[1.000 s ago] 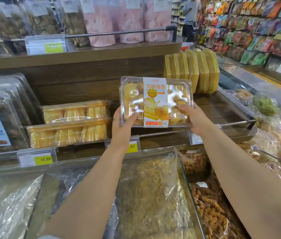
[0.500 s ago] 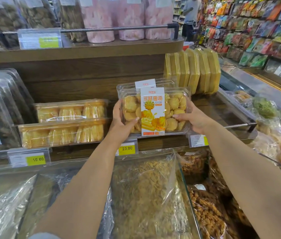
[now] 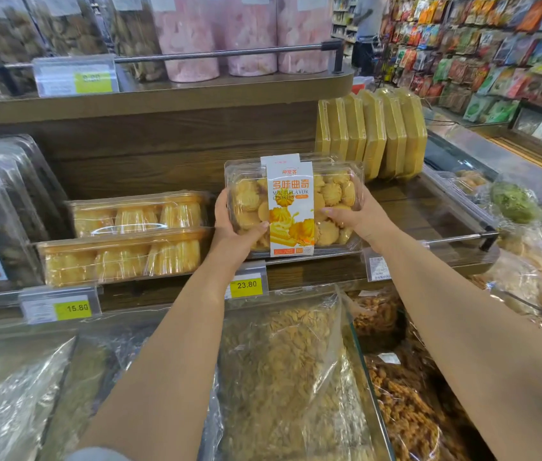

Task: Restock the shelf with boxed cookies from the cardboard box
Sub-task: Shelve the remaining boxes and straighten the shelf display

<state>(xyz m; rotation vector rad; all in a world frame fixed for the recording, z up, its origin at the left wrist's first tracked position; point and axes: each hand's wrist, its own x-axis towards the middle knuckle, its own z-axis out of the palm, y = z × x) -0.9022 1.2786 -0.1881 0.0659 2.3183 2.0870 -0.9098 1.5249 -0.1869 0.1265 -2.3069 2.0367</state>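
Observation:
A clear plastic cookie box [image 3: 332,194] with a white and orange label sits tilted on the wooden shelf [image 3: 429,211], its lower edge at the shelf's front. My left hand [image 3: 233,224] grips its left end and my right hand [image 3: 356,217] grips its right end. A second cookie box [image 3: 279,158] with the same label stands right behind it, mostly hidden. The cardboard box is out of view.
Two long clear boxes of yellow cakes [image 3: 123,241] lie stacked to the left. Yellow packs [image 3: 372,134] stand on edge at the back right. Price tags [image 3: 246,284] line the shelf front. Bagged bulk snacks [image 3: 289,377] fill bins below. A person [image 3: 367,24] stands far down the aisle.
Both hands carried the cookie box down and forward onto the shelf, setting it in front of another identical box. The head moved closer.

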